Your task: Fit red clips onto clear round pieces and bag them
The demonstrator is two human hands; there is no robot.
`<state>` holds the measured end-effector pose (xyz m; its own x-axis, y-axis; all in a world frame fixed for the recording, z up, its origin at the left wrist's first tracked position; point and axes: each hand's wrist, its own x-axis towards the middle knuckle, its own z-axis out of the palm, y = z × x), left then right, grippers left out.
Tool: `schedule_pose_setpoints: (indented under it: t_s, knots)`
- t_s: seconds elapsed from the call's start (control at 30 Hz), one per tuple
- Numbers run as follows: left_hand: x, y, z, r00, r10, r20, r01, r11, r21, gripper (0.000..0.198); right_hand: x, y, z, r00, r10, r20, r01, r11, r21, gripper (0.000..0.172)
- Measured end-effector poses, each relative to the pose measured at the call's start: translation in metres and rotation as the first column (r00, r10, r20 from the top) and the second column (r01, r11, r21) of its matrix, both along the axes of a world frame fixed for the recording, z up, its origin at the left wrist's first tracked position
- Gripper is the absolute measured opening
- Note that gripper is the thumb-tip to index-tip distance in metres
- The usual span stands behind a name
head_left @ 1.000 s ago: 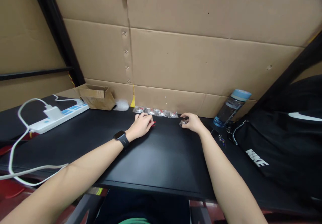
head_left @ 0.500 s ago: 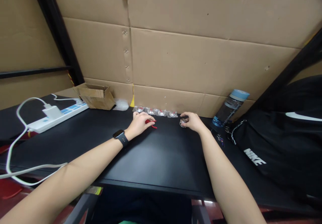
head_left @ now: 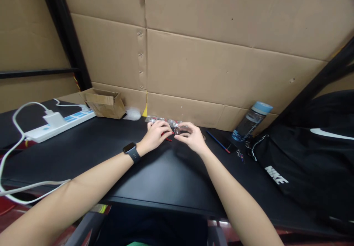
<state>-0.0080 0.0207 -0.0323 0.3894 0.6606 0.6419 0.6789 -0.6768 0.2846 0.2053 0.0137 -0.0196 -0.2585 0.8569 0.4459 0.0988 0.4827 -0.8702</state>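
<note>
The left hand's [head_left: 155, 135] fingers [head_left: 162, 128] are curled in and pinch a small red piece [head_left: 168, 139], which pokes out just below the fingertips. The right hand's [head_left: 193, 139] fingers [head_left: 184, 135] are closed on a small clear piece [head_left: 177, 130], held at their tips. The two sets of fingertips nearly meet, so the red piece and the clear piece sit just beside each other, low over the table [head_left: 166, 179]. Whether the two pieces touch cannot be told.

Just beyond the fingertips a row of clear packets [head_left: 155, 119] lies along the foot of the cardboard wall [head_left: 221, 72]; the hands cover part of the row. On the left wrist, behind the fingers, is a dark watch [head_left: 129, 151].

To the right of the right fingers a pen [head_left: 218, 142] lies slanted on the table. Farther that way are some keys [head_left: 240, 154] and a bottle [head_left: 250, 122] with a blue cap, leaning against the wall. Past these, well apart from the fingers, lies a black bag [head_left: 309, 153].

To the left of the left fingers, near the wall, sits a white wad [head_left: 132, 113], and next to it a small open box [head_left: 105, 104]. Farther left is a power strip [head_left: 66, 120] with a white charger [head_left: 52, 118] plugged in. The charger's cable [head_left: 16, 117] loops off toward the near left edge of the table.
</note>
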Motion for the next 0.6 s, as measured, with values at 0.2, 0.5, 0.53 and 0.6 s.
schedule_pose_setpoints:
  t_s: [0.2,0.5,0.53,0.6]
  knots:
    - [0.003,-0.006,0.003,1.0,-0.003,0.024,0.002,1.0,0.03,0.017,-0.012,-0.007,-0.003,0.993,0.056,-0.107,-0.061,0.997,-0.04,0.046]
    - [0.006,-0.015,0.008,0.996,0.026,0.089,-0.036,0.993,0.114,0.016,-0.017,-0.014,-0.001,0.972,0.097,-0.216,-0.126,0.984,-0.125,0.05]
    - [0.006,-0.016,0.009,0.996,0.026,0.088,-0.037,0.991,0.131,0.016,-0.018,-0.015,-0.001,0.971,0.096,-0.218,-0.125,0.985,-0.123,0.049]
    - [0.006,-0.017,0.01,0.996,0.025,0.081,-0.039,0.985,0.168,0.016,-0.019,-0.016,-0.001,0.972,0.089,-0.218,-0.118,0.985,-0.123,0.048]
